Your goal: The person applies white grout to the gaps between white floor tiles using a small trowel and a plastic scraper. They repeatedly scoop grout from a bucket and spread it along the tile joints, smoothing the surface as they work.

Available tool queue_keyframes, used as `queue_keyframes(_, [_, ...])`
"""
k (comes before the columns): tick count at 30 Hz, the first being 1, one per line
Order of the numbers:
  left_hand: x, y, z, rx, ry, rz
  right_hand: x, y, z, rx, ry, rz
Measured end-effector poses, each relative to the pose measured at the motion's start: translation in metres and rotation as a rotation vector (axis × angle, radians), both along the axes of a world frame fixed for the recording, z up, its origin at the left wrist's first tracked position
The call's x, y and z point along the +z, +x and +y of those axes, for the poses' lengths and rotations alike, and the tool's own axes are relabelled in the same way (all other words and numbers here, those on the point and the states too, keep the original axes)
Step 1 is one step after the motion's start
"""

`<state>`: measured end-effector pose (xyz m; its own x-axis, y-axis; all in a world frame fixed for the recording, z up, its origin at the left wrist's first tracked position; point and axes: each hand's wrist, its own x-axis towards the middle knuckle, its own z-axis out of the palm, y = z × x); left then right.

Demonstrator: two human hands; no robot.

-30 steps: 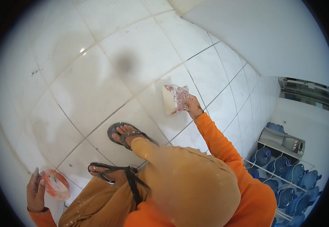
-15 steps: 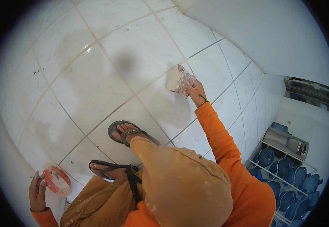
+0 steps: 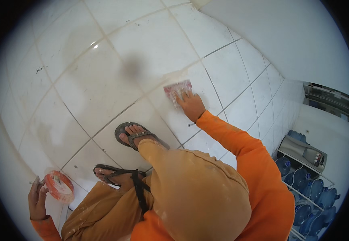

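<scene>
My right hand (image 3: 192,105) grips a wide red spreader (image 3: 176,87), smeared with white, and holds it low against the white tiled floor (image 3: 150,44) beside a beige grout line, fingers spread over its back. At the lower left, my left hand (image 3: 37,201) has its fingertips on the rim of a round orange bowl (image 3: 60,184) with pale residue inside, holding it near the left wall. My two feet in black flip-flops (image 3: 132,134) stand on the tiles between the hands.
A white wall or panel (image 3: 275,40) runs along the upper right. At the right, a white rack holds several blue water bottles (image 3: 315,188), with a grey appliance (image 3: 303,150) on top. Dark shelving or a window frame (image 3: 325,100) shows at the far right.
The spreader rose a little, then came down and left, turning flatter under my right hand, with my arm bending. My left hand and the bowl shifted slightly.
</scene>
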<state>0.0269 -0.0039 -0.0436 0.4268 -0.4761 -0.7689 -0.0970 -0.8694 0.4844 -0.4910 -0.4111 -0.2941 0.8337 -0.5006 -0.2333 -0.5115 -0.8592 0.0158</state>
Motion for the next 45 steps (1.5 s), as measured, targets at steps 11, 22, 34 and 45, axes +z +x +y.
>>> queue_keyframes(11, [-0.006,0.002,0.002,0.029,-0.090,0.024,0.042,0.031,-0.103,-0.543,0.098,0.110])
queue_keyframes(22, [-0.006,0.006,0.007,0.029,-0.085,0.018,0.007,0.087,0.022,-0.221,0.148,-0.103])
queue_keyframes(34, [-0.020,0.015,0.023,0.015,-0.095,-0.031,0.022,0.033,-0.068,-0.318,-0.085,-0.053])
queue_keyframes(45, [-0.012,0.013,0.019,0.030,-0.085,-0.034,0.034,0.055,-0.041,-0.374,0.128,0.043])
